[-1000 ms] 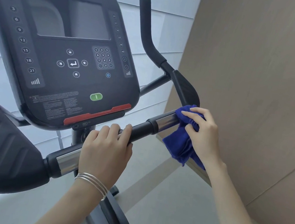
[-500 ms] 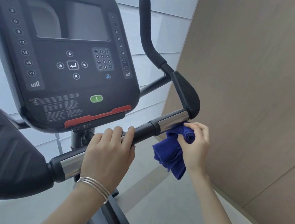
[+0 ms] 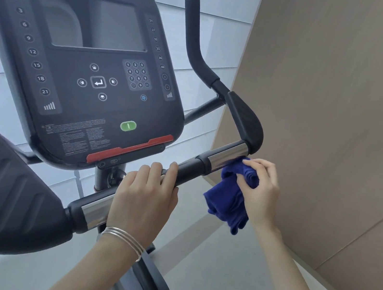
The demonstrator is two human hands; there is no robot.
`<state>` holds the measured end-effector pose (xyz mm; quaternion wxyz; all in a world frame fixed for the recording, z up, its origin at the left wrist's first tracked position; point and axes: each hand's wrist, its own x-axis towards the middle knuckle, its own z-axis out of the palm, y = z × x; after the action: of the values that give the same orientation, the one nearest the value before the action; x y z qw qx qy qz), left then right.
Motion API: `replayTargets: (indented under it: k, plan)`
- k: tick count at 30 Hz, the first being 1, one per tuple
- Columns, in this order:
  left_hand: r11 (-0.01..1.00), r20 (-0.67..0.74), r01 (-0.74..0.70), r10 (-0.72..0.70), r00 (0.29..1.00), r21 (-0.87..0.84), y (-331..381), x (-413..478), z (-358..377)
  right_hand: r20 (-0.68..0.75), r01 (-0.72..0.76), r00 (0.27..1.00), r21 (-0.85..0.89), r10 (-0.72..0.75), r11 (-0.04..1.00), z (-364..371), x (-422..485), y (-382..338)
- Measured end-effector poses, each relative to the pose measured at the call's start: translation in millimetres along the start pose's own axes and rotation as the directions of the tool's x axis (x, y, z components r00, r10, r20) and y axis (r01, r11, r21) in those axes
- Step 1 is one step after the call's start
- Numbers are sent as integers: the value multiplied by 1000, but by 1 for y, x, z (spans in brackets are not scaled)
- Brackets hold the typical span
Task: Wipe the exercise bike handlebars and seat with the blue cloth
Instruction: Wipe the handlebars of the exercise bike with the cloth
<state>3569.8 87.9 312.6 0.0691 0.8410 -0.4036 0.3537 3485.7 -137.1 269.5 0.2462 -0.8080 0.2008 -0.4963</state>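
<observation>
The left hand (image 3: 145, 195) is gripping the black middle stretch of the handlebar (image 3: 192, 166), fingers (image 3: 156, 169) curling over the top, pressed close together; the thumb is hidden. Thin silver bangles (image 3: 124, 240) are sitting on that wrist. The right hand (image 3: 262, 192) is holding the blue cloth (image 3: 229, 201) bunched up, fingers (image 3: 255, 164) bent and pinching its top fold, which is pressing up against the lower edge of the bar's chrome section (image 3: 228, 154), just below the right pad (image 3: 245, 121). The rest of the cloth is hanging loose under the bar, beside the palm. The hands are staying apart, with a black piece of bar showing between them. The console (image 3: 85, 63), marked STAR TRAC, is tilting toward the camera above the left hand, screen dark, with a green button (image 3: 128, 126) and a red strip (image 3: 131, 151) near its lower edge. The upright grip (image 3: 191, 33) is rising behind the console's right side. The ribbed left pad (image 3: 0, 189) is filling the lower left. A tan panelled wall (image 3: 341, 119) is standing on the right, with pale floor (image 3: 214, 275) below.
</observation>
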Motion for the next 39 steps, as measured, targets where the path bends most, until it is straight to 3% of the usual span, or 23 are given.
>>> replayTargets:
  k: [2, 6, 13, 20, 28, 33, 36, 39]
  plan:
    - [1000, -5, 9, -9, 1000, 5, 0, 0, 0, 15, -53, 998, 12, 53, 999, 6, 0, -1]
    - [1000, -26, 23, -22, 999, 16, 1, -1, 1, 35, 3, 999, 41, -4, 999, 19, -15, -14]
    - [999, -73, 26, -22, 997, 46, 1, -2, 4, 140, 285, 948, 23, -286, 958, 29, -50, -45]
    - [999, -35, 32, -31, 999, 29, 1, -2, 2, -86, 20, 996, 117, -10, 993, 8, -27, -29]
    - [999, -61, 39, -37, 997, 34, 2, -2, 4, -165, 275, 949, 14, -269, 961, -35, 16, -44]
    - [999, -69, 35, -34, 997, 16, 2, -3, 4, 114, 253, 962, -16, -250, 967, -22, 69, -56]
    - [999, -64, 40, -39, 997, 18, 2, -2, 4, 309, 311, 908, -43, -284, 949, -6, 81, -62]
    - [999, -74, 43, -41, 996, 27, 3, -2, 4, 371, 403, 854, -28, -365, 915, 2, 77, -72]
